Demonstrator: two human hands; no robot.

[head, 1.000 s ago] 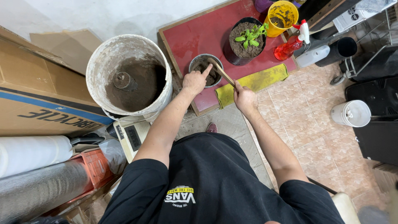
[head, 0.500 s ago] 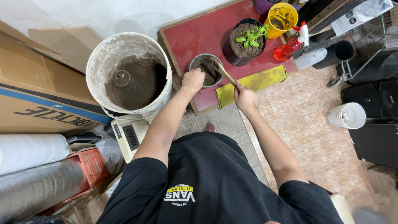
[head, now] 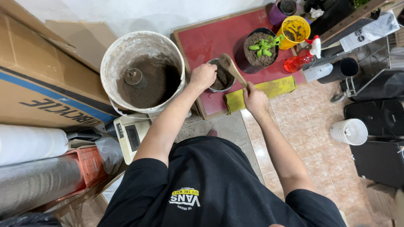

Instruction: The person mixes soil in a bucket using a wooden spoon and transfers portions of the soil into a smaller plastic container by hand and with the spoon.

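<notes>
From the head camera, the left hand (head: 203, 76) grips the rim of the small pot (head: 221, 75) on the red board (head: 210, 40). The right hand (head: 254, 98) holds the wooden spoon (head: 232, 69), its handle slanting up-left, its bowl seemingly just above the pot.

Red surface (head: 202, 42) on a tiled floor (head: 303, 138)

On the surface stand a small grey pot (head: 221, 80), a black pot with a green plant (head: 259, 50), a yellow cup (head: 296, 29) and a purple cup (head: 282, 10); a yellow cloth (head: 273, 89) lies along its near edge, and a large soil-filled bucket (head: 143, 75) sits just beside it.
</notes>
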